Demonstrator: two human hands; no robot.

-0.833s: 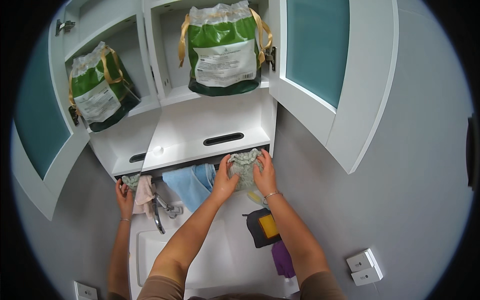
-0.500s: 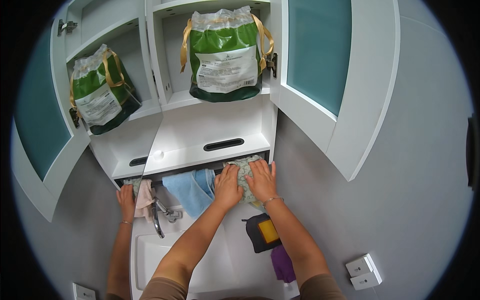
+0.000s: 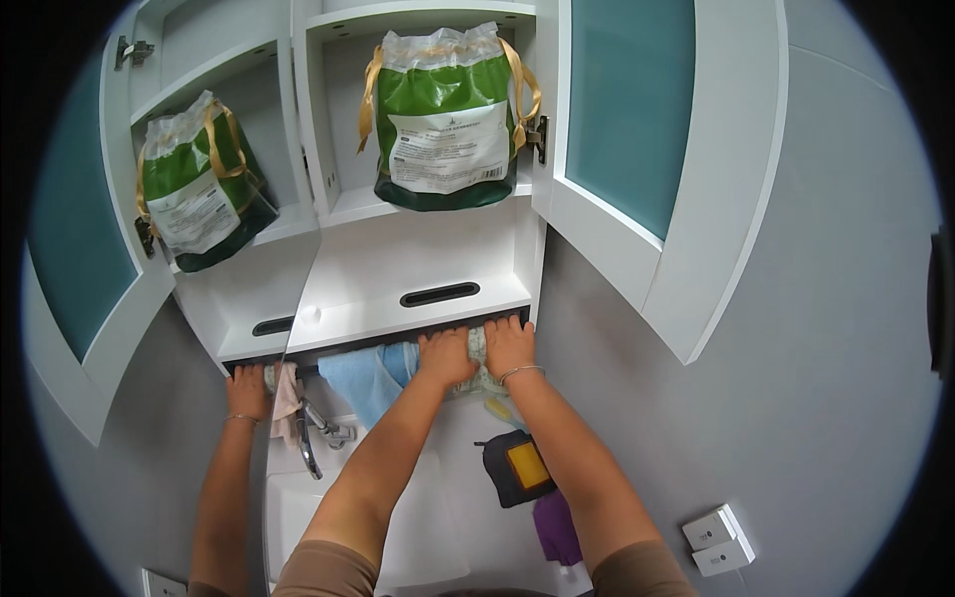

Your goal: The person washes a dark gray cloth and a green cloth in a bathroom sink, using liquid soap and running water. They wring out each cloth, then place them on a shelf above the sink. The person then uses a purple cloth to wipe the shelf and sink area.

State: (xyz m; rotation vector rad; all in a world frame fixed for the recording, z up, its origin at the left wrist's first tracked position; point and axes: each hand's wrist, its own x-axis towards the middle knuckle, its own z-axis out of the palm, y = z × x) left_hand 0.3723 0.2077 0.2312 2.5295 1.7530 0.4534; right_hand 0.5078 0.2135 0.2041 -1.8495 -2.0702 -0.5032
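A pale green patterned cloth (image 3: pixel 484 381) hangs over the dark towel rail (image 3: pixel 308 368) under the white cabinet. My left hand (image 3: pixel 448 356) has its fingers curled over the cloth's left edge at the rail, next to a light blue towel (image 3: pixel 368 384). At the right edge, my right hand (image 3: pixel 510 348), with a bracelet at the wrist, curls over the same cloth. My fingertips are partly hidden behind the rail. Left of the blue towel hangs a pink cloth (image 3: pixel 286 405), beside the mirror edge.
Below are a white sink (image 3: pixel 428 517), a chrome faucet (image 3: pixel 316 438), a dark pouch (image 3: pixel 515 468) and a purple cloth (image 3: pixel 556 527). Above, a green bag (image 3: pixel 445 119) sits on the shelf by an open cabinet door (image 3: pixel 686 179). The mirror on the left repeats these.
Both hands have gone from lying on the front of the green cloth to curling over its top at the rail. They sit slightly farther outward, at its two edges.
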